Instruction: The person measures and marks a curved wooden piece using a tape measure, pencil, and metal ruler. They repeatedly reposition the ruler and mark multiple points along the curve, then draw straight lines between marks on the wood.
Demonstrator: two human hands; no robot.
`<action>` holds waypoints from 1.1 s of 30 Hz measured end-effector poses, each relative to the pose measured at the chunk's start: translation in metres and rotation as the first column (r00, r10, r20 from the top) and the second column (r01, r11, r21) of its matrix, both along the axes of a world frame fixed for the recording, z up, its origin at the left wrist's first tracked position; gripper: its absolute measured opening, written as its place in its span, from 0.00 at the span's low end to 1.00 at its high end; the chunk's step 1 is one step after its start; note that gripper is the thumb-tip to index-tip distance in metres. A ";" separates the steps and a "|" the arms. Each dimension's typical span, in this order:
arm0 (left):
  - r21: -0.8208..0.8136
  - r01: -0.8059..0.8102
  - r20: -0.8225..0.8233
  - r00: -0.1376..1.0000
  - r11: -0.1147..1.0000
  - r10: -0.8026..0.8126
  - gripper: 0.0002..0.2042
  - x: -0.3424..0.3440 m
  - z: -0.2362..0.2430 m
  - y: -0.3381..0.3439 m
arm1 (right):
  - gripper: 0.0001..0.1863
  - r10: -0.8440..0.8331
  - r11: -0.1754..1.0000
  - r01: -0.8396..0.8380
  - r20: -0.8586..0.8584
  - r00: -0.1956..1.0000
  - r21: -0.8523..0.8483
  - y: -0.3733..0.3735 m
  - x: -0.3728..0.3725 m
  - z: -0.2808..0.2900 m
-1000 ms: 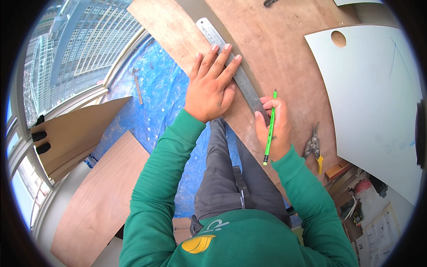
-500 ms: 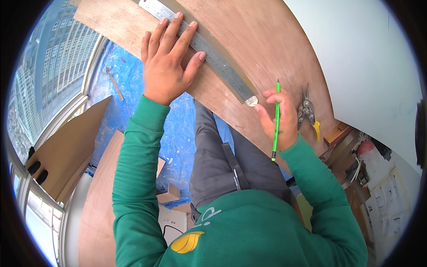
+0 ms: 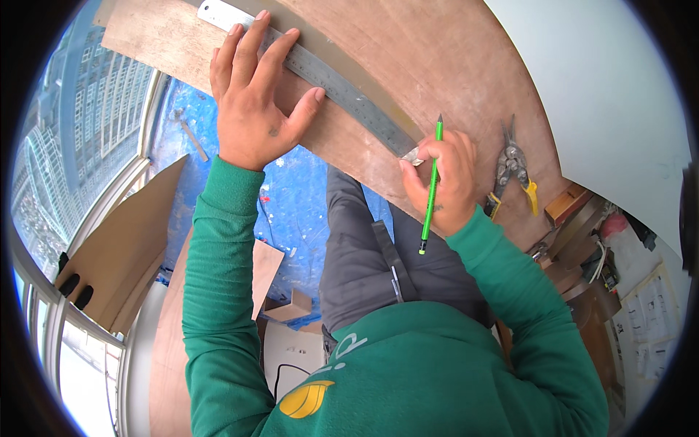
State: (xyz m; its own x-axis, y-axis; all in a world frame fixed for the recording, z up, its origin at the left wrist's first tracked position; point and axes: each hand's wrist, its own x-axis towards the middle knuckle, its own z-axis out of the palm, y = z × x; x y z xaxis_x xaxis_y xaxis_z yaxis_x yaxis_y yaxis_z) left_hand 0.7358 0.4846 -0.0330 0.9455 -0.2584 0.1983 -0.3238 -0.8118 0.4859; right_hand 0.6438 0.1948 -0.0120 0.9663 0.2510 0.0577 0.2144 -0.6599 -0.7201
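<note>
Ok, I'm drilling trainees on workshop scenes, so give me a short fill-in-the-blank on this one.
1. The left hand presses flat on the steel ____.
2. The right hand holds a pencil coloured ____.
3. The tin snips lie on the plywood board to the ____ of the right hand.

Missing words: ruler; green; right

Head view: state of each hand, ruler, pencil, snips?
left hand: open, flat, pressing the ruler
right hand: shut on the pencil, at the ruler's end
steel ruler: flat on the plywood board
green pencil: held
tin snips: lying untouched, closed
</note>
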 end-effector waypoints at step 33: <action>0.179 0.183 -0.063 0.983 0.967 -0.174 0.16 0.016 0.037 0.022 | 0.21 0.055 0.998 -0.053 -0.103 0.993 0.018 -0.004 -0.006 0.009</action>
State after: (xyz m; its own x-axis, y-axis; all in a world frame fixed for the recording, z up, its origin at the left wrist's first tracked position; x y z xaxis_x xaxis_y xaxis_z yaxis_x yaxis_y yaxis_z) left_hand 0.7517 0.5068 0.0043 0.8878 -0.4518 0.0883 -0.4521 -0.8196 0.3520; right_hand 0.6376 0.1909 -0.0035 0.9524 0.3026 -0.0371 0.1735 -0.6383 -0.7500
